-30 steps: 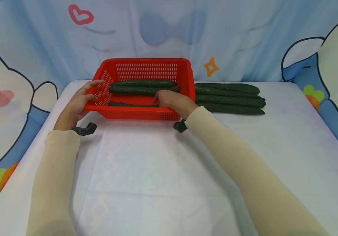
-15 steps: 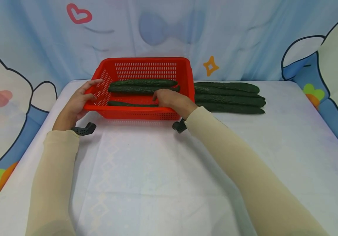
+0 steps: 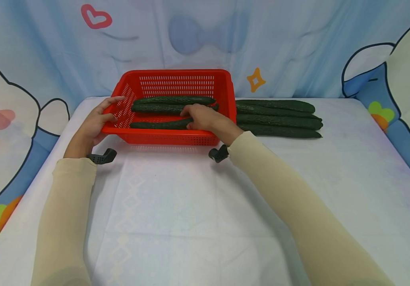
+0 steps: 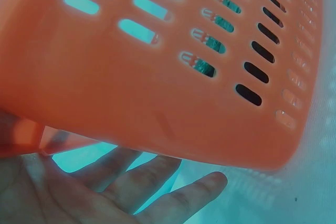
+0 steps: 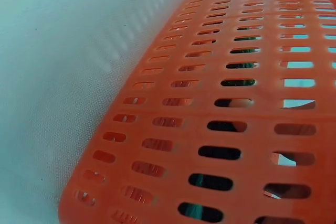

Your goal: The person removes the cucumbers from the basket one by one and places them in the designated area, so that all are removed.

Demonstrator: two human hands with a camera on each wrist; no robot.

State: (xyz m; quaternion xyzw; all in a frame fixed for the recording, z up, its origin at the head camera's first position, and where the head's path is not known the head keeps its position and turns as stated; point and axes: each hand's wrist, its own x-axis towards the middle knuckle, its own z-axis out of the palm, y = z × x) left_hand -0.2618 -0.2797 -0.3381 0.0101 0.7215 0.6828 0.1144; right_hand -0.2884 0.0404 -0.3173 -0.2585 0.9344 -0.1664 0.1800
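A red perforated plastic basket (image 3: 176, 138) stands near the back of the table. My left hand (image 3: 92, 123) holds its left rim, thumb and index finger over the edge. In the left wrist view, the other fingers (image 4: 184, 200) spread beneath the rim, outside the wall. My right hand (image 3: 205, 118) reaches over the front rim and grips the right part of a long dark green cucumber (image 3: 162, 125) along the basket's front side. Two more cucumbers (image 3: 171, 108) lie side by side further back inside. The right wrist view shows mostly the basket's slotted wall (image 5: 210, 114), hiding the right fingers.
Several more cucumbers (image 3: 280, 121) lie in a row on the white tablecloth (image 3: 176, 206), close against the basket's right side. A blue patterned curtain (image 3: 280, 39) hangs behind the table.
My right hand has risen slightly, its fingers shifting left and back. More of the front cucumber now shows above the rim, its right part raised. The left hand and basket stay put.
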